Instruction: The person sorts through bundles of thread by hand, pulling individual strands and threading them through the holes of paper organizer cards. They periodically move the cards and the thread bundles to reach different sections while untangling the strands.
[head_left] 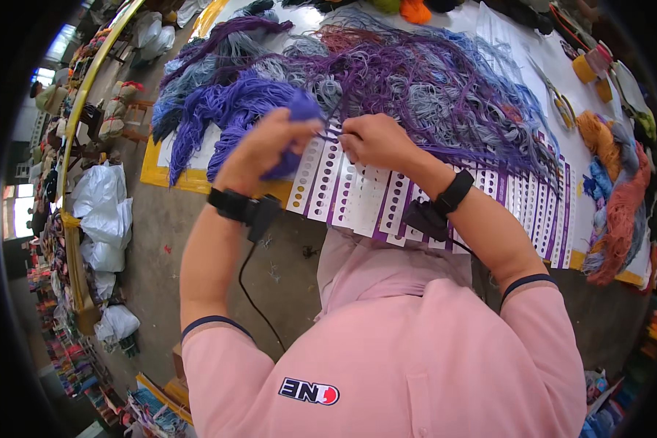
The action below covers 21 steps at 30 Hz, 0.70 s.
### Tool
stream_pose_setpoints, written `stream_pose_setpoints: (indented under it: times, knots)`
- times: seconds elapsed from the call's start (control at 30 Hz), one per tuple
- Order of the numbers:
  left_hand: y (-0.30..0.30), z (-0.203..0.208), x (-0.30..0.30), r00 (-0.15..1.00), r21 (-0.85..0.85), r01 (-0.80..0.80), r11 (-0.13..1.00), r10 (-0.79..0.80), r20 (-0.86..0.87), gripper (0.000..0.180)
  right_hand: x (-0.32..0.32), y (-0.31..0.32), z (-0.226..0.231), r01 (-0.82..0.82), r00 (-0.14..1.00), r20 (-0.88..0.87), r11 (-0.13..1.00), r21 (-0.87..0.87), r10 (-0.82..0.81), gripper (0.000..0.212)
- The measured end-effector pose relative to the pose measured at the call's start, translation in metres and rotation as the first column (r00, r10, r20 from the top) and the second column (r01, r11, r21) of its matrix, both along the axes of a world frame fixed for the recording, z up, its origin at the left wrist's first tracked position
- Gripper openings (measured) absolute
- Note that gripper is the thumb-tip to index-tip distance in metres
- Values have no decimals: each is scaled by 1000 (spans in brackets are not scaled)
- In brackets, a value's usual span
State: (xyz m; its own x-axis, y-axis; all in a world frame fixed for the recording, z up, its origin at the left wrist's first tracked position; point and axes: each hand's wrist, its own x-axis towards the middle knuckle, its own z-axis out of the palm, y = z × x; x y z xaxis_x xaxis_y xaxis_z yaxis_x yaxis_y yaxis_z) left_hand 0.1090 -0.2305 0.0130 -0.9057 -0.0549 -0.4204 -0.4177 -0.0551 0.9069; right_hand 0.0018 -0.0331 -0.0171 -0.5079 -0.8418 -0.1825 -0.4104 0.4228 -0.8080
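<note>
My left hand (270, 142), slightly smeared by motion, is closed on a bunch of blue-violet thread (304, 109). Just to its right, my right hand (379, 140) pinches with bent fingers above a row of cards. Dark purple strands run between the two hands, and their ends at the right fingertips are partly hidden. The white and purple hole-punched cards (317, 179) overlap along the table's front edge. More blue-violet thread (233, 106) lies beside my left hand. Beyond both hands spreads a tangled heap of purple and grey-blue thread (438, 87).
The white table (588, 226) has a yellow edge. Scissors (560, 106) and yellow spools (584, 69) lie at the right, near orange (600, 142) and coral thread hanks (622, 219). White plastic bags (102, 212) stand at the left. A cable (259, 296) hangs from my left wrist.
</note>
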Motion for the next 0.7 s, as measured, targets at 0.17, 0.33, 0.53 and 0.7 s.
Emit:
stream_pose_setpoints:
  times: [0.17, 0.33, 0.53, 0.7]
  knots:
    - [-226, 66, 44, 750, 270, -568, 778, 624, -219, 10, 20, -15, 6, -136, 968, -216, 990, -38, 125, 24]
    - [-199, 120, 24, 715, -78, -673, 736, 620, -323, 18, 11, -6, 9, -103, 995, -18, 995, -20, 102, 24]
    - [9, 28, 7, 939, 614, -230, 755, 338, -63, 35, 9, 15, 13, 104, 985, 161, 960, -258, -63, 15]
    - [44, -18, 14, 899, 690, -336, 641, 436, 32, 43, 15, 5, 8, 130, 986, 138, 935, -330, -88, 14]
